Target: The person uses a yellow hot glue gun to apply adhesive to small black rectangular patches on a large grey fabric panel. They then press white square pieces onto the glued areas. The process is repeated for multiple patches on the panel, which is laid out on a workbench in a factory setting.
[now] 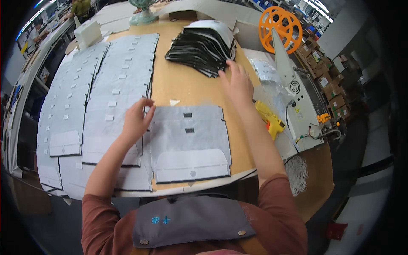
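Grey black-edged panel (pixel 187 140) is lying flat on the tan tabletop (pixel 168 80), directly before the person; its upper left corner is hiding behind the left hand (pixel 138 119), while the left forearm is covering parts of the laid-out grey panels (pixel 121 80); the right fingertips are masking the near corner of the stack of black-edged panels (pixel 197 49), whose separate layers are blurring together; the left arm is bending inward, thumb and forefinger curving with a small gap, any hold impossible to tell; the right arm is extending forward, past the yellow glue gun (pixel 270 119), and the right hand (pixel 239 85) is parting thumb and forefinger at the stack, whether pinching a layer being unclear.
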`<state>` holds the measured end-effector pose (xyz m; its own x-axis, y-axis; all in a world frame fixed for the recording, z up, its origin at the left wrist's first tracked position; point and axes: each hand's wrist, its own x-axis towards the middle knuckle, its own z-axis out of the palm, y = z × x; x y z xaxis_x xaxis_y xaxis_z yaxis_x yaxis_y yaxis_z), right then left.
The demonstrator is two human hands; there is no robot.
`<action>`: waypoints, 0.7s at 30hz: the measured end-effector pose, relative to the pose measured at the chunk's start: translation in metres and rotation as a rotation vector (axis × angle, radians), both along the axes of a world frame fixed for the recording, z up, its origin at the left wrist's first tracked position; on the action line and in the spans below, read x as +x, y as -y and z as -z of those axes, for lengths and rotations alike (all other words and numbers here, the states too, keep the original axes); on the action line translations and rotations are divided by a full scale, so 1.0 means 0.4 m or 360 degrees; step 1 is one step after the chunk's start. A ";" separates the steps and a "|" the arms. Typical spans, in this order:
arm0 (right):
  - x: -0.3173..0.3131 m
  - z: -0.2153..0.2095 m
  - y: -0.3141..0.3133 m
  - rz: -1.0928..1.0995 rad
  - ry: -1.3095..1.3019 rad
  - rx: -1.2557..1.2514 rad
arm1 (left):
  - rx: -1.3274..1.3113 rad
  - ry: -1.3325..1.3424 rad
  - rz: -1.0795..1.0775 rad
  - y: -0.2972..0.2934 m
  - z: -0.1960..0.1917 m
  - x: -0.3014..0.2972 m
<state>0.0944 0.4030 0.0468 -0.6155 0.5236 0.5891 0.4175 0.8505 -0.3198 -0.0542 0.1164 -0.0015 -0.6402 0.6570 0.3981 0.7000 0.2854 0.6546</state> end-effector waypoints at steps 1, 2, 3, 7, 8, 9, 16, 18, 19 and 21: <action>-0.049 -0.025 -0.038 0.0017 -0.0055 0.0093 | 0.0044 0.0085 -0.0005 0.010 0.007 0.003; -0.100 -0.042 -0.079 0.0034 -0.0112 0.0184 | 0.0085 0.0169 -0.0010 0.018 0.028 0.004; -0.156 -0.061 -0.117 0.0043 -0.0171 0.0277 | 0.0192 0.0274 -0.0012 0.025 0.062 0.000; -0.335 -0.094 -0.265 0.0010 -0.0135 0.0232 | 0.0206 0.0338 0.0046 0.017 0.068 0.015; -0.374 -0.094 -0.298 -0.0015 -0.0116 0.0161 | 0.0173 0.0352 0.0066 0.015 0.067 0.018; -0.413 -0.103 -0.329 -0.0045 -0.0104 0.0092 | 0.0142 0.0358 0.0083 0.016 0.065 0.017; -0.514 -0.126 -0.324 -0.0055 0.0481 -0.0161 | 0.0069 0.0348 0.0119 0.029 0.065 0.015; -0.514 -0.121 -0.317 -0.0034 0.0428 -0.0076 | 0.0058 0.0302 0.0132 0.031 0.062 0.015; -0.519 -0.111 -0.335 -0.0032 0.0443 0.0049 | 0.0049 0.0275 0.0151 0.028 0.059 0.015; -0.536 -0.108 -0.356 -0.0036 0.0462 0.0299 | 0.0049 0.0228 0.0170 0.027 0.060 0.015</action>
